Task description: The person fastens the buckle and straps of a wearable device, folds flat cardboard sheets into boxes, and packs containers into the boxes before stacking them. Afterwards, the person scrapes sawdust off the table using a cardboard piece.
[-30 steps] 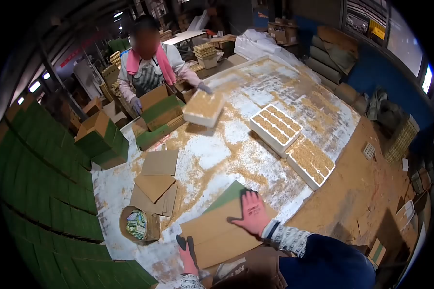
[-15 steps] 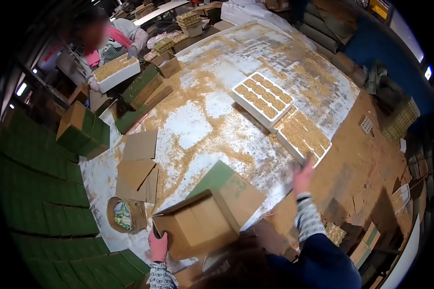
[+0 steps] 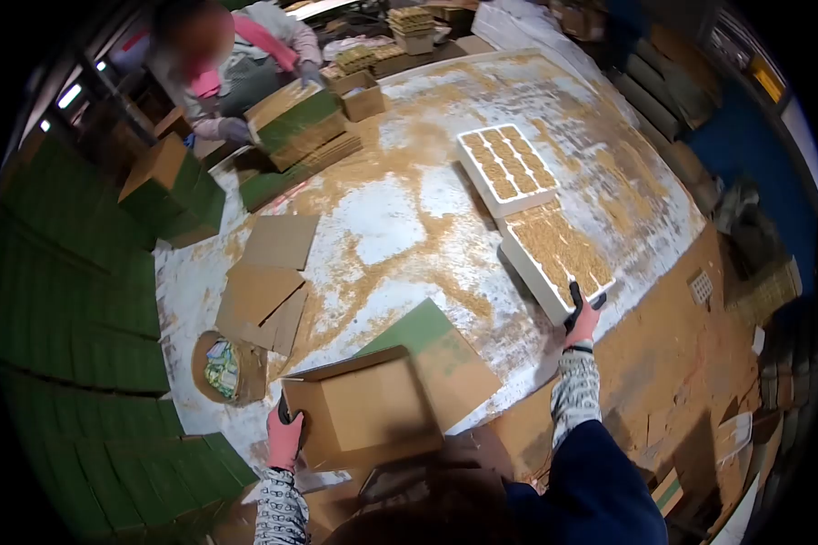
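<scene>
"Where are the hands?"

"The left hand (image 3: 284,438) is at seven o'clock from the middle of the view, fingers closed over the left wall of a cardboard box (image 3: 373,395). The right hand (image 3: 583,322), between three and four o'clock, has its fingers clamped round the near end of a white tray (image 3: 536,277)."

"And the tray itself?"

"On the bench (image 3: 377,227), at three o'clock, full of tan filling (image 3: 554,238). Its far end lies close against a second tray (image 3: 523,202), between one and two o'clock. I can't tell whether they overlap."

"What makes that right-hand grip a good one?"

"Thumb and fingers well spread, I'd say, with pressure on the wall rather than the thin rim, which could chip. One hand at one end suits turning or drawing better than lifting. Level matters too: the filling looks loose and would probably spill at a tilt."

"The left?"

"Just enough squeeze to steady the box at six to seven o'clock; cardboard walls bow easily. It covers part of a green-and-tan sheet (image 3: 454,363), and smooth board could let it slide."
</scene>
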The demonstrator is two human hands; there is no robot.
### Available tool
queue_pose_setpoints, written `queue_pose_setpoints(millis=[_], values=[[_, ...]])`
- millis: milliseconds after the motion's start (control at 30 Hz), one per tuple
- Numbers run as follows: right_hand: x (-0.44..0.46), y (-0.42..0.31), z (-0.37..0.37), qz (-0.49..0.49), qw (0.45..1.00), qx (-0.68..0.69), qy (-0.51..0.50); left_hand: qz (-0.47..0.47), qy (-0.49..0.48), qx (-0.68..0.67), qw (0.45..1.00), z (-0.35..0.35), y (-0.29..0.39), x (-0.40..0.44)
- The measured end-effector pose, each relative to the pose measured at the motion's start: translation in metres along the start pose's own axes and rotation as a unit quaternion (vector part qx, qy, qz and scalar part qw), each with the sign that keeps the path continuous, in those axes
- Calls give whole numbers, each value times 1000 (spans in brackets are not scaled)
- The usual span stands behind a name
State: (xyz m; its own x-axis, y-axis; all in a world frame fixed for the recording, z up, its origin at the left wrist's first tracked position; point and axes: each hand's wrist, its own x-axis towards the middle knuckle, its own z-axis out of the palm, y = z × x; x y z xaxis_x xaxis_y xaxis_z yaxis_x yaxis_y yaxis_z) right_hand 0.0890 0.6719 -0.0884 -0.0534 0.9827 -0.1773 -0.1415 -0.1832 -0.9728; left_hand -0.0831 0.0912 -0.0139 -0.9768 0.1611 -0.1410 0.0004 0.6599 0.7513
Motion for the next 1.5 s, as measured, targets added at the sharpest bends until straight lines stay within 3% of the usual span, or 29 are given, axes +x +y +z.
queue_pose_setpoints(millis=[67,167,200,300,367,433,500,533,567,600,633,667,700,800,833,933,967,1000,1033,1067,1100,1133,1167,1200,1233,1300,1367,1433,1500], values=[[-66,-51,18,53,989,49,-129,-9,16,-26,999,1,-36,2],[-128,-73,22,-24,945,-15,-325,-107,-46,-161,980,-4,15,0],[-159,-99,31,-47,916,-67,-394,-45,-9,-139,989,3,1,6],[-238,-142,53,-199,757,-210,-586,-17,57,14,998,-7,35,6],[-267,-145,65,-264,660,-239,-661,-47,-13,-176,983,-5,1,13],[-275,-128,78,-285,598,-203,-721,-86,56,-292,951,13,-46,14],[-302,-137,99,97,737,-185,-642,-23,-28,-263,964,0,-46,3],[-304,-126,100,75,754,-219,-614,11,-67,-250,966,-7,-46,-3],[-303,-116,97,63,760,-200,-615,-28,-70,-246,966,3,-72,2],[-286,-96,84,67,751,-263,-602,-109,-46,-220,968,-15,-21,-13],[-271,-72,74,69,739,-325,-587,-61,-49,-139,987,-9,-20,-15],[-278,-55,73,-40,728,-349,-589,-48,-62,-153,985,-12,-6,-19],[-298,-68,84,-105,669,-447,-584,-33,-76,-164,983,-19,5,-22],[-294,-29,86,-360,381,-645,-556,12,-101,-165,981,-26,-7,-22],[-302,-20,90,-361,301,-710,-524,24,-107,-157,982,-30,-7,-21],[-325,-2,125,-306,168,-760,-548,4,-131,-125,984,-78,27,-27],[-335,-23,159,-300,103,-722,-615,-11,-123,-96,988,-88,27,-24],[-350,-47,194,-289,140,-712,-624,-59,-132,-164,976,-86,-3,-12],[-340,-38,219,-342,241,-644,-640,-153,7,-178,972,-88,-24,-4],[-367,-66,263,-282,359,-594,-662,-134,56,-194,970,-105,-34,17],[-386,-55,287,-432,488,-458,-605,-29,215,-82,973,-107,-63,41],[-403,-28,322,-474,528,-388,-588,51,280,101,953,-127,-65,65],[-425,-9,354,-414,483,-461,-619,51,318,272,907,-136,-77,85],[-427,54,373,-527,465,-386,-597,-31,237,319,917,-138,-80,100],[-460,59,392,-453,372,-549,-597,-112,154,360,913,-138,-83,113],[-478,120,404,-538,293,-560,-558,-71,181,404,894,-126,-108,127],[-472,181,418,-512,282,-591,-556,-91,197,312,925,-134,-119,134],[-463,195,412,-602,254,-568,-500,-126,206,221,945,-142,-122,128],[-459,147,411,-579,288,-548,-531,-59,261,101,958,-152,-125,120]])
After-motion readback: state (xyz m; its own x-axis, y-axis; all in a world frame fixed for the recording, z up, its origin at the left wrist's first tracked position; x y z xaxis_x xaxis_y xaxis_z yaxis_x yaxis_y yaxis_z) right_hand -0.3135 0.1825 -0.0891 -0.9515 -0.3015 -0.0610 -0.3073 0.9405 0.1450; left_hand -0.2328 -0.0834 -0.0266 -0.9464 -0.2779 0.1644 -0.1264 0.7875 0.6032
